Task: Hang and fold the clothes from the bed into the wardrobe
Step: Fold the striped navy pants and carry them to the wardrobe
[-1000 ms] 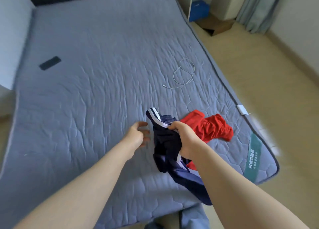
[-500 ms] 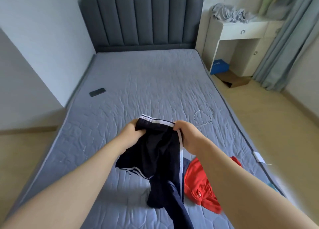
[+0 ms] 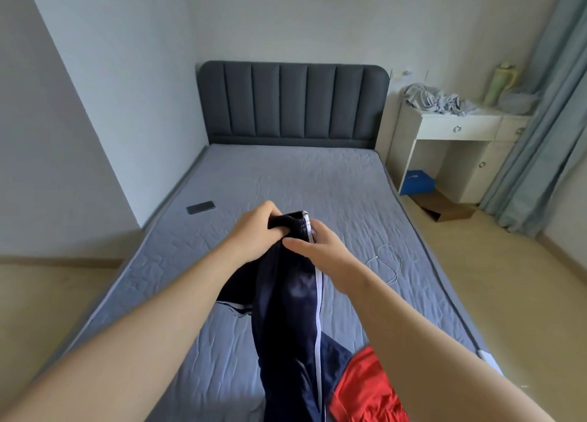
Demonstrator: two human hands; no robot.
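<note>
Left hand [image 3: 254, 231] curls tight round the waistband of the navy trousers [image 3: 286, 294]; right hand [image 3: 320, 250] pinches it alongside. Trousers held up over the bed [image 3: 286, 183], legs draping down. Red garment [image 3: 365, 390] on bed's near right corner.

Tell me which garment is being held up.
The dark navy track trousers with white stripes, held at the waistband by left hand and right hand. The crumpled red garment lies on the grey mattress; the grey clothes heap, on the white desk.

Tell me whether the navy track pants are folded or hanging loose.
Hanging loose: the left hand and right hand grip the navy track pants at the waistband, and the legs drape down toward the bed.
</note>
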